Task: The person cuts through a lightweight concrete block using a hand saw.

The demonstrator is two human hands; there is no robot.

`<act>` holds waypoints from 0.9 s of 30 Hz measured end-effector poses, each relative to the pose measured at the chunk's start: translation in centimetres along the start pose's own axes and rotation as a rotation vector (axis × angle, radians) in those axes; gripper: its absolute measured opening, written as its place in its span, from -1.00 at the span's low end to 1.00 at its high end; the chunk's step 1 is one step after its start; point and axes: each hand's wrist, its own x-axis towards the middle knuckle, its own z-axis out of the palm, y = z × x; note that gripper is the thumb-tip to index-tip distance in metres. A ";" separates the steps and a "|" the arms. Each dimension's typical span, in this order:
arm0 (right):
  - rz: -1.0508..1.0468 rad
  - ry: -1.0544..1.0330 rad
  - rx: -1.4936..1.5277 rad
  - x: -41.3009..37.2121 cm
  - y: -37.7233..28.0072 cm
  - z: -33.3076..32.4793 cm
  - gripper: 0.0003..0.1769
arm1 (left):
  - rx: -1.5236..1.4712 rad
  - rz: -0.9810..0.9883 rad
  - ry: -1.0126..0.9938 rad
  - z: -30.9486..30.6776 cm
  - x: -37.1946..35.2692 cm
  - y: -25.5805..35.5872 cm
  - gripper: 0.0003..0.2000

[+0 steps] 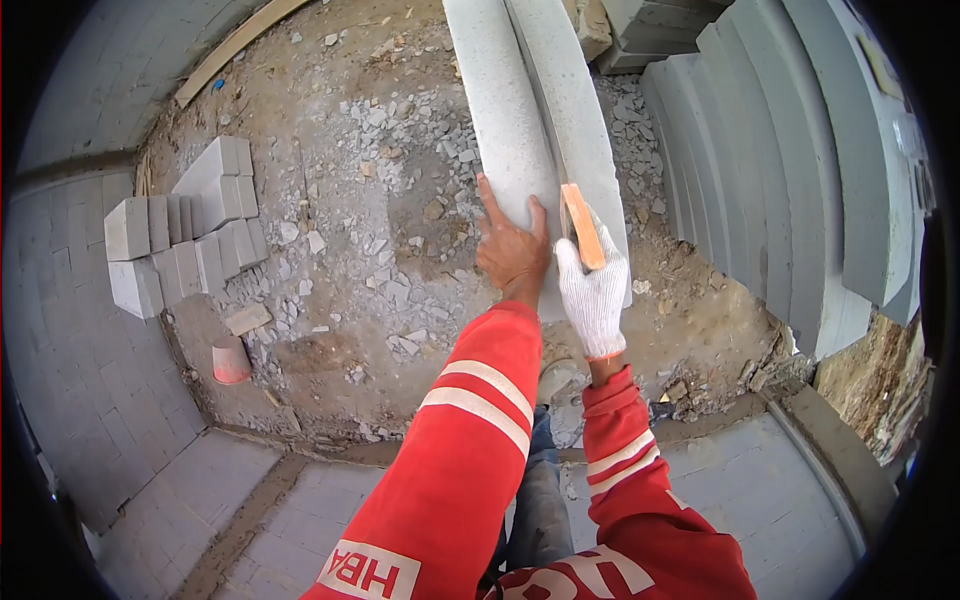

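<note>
A long pale grey concrete block (pixel 500 110) stretches away in front of me, with a dark lengthwise line dividing it from a matching strip (pixel 580 110) on the right. My left hand (pixel 514 250), bare, presses on the near part of the left side, index finger and thumb spread apart. In a white knitted glove, my right hand (pixel 592 295) grips the orange handle (pixel 583 228) of what looks like a hand saw. Its thin blade appears to run forward along the dark line; how deep it sits is hidden.
Stacked grey slabs (pixel 740 170) stand close on the right. Smaller cut blocks (pixel 185 235) are piled at left, near a reddish bucket (pixel 231 360). Broken chips (pixel 400 285) litter the dirt floor. Block walls (pixel 80 330) enclose the area, and a wooden plank (pixel 235 50) lies at upper left.
</note>
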 end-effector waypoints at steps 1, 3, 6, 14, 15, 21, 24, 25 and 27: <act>-0.055 0.023 -0.122 -3.6 0.5 -1.1 -0.43 | -0.015 -0.030 -0.035 -0.4 0.0 0.3 -0.12; 0.120 -0.091 -0.201 -9.9 0.3 -3.9 -0.38 | -0.033 -0.069 -0.067 -0.9 -0.1 0.5 -0.12; 0.112 -0.075 -0.142 -11.4 1.1 -4.2 -0.35 | -0.044 -0.066 -0.069 -1.2 -0.2 0.5 -0.14; 0.169 -0.076 -0.089 -12.5 1.0 -5.9 -0.39 | -0.006 -0.044 -0.067 -1.4 -0.2 0.9 -0.17; 0.018 -0.011 -0.056 -12.4 1.0 -5.7 -0.40 | 0.002 -0.029 -0.054 -1.3 0.0 1.0 -0.17; 0.098 -0.018 -0.088 -10.6 0.9 -3.8 -0.39 | 0.014 0.026 0.023 -0.5 0.1 0.9 -0.17; 0.345 -0.136 -0.040 -11.2 0.5 -4.8 -0.37 | 0.002 0.033 0.016 -0.5 0.5 1.1 -0.18; 0.341 -0.122 -0.024 -12.4 1.0 -5.0 -0.37 | 0.025 0.025 0.026 -0.3 0.3 0.8 -0.18; 0.045 -0.051 -0.152 -14.7 2.9 -5.1 -0.34 | 0.045 0.024 0.038 -0.2 0.5 0.7 -0.18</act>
